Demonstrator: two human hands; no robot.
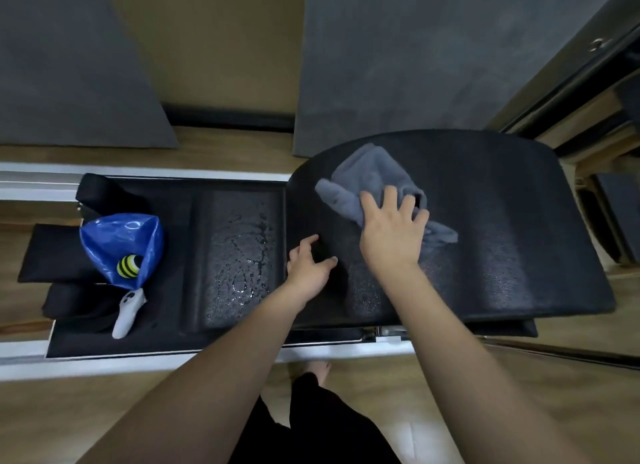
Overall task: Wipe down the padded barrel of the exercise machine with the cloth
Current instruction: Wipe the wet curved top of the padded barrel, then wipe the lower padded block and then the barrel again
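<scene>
A: Start at the fingers. What is the right hand (391, 235) doing?

B: Its fingers (389, 200) are straight and spread apart, pressing flat on the grey cloth (367, 183). No pinch, no curl that I can see; the palm lies on the cloth's near end.

A: And the cloth itself?

B: Bunched and rumpled on the upper left part of the black padded barrel (502, 221), with one corner sticking out to the right from under the hand. The barrel's near slope shines with fine droplets.

A: The left hand (310, 267)?

B: It rests on the barrel's left edge, fingers loosely bent and a little apart, fingertips touching the padding. It holds nothing. It sits near the right hand, not touching it or the cloth.

A: Moving outward?

B: Left of the barrel is the machine's flat black pad (239, 252), wet with beads and streaks of water. Further left a shiny blue bag (121, 241) sits on the pad, with a yellow-and-black striped ball (129, 265) inside its opening. A white handheld controller (128, 313) lies just below the bag. The machine's white frame rail (138, 363) runs along the near side, above a wooden floor (69, 422).
</scene>
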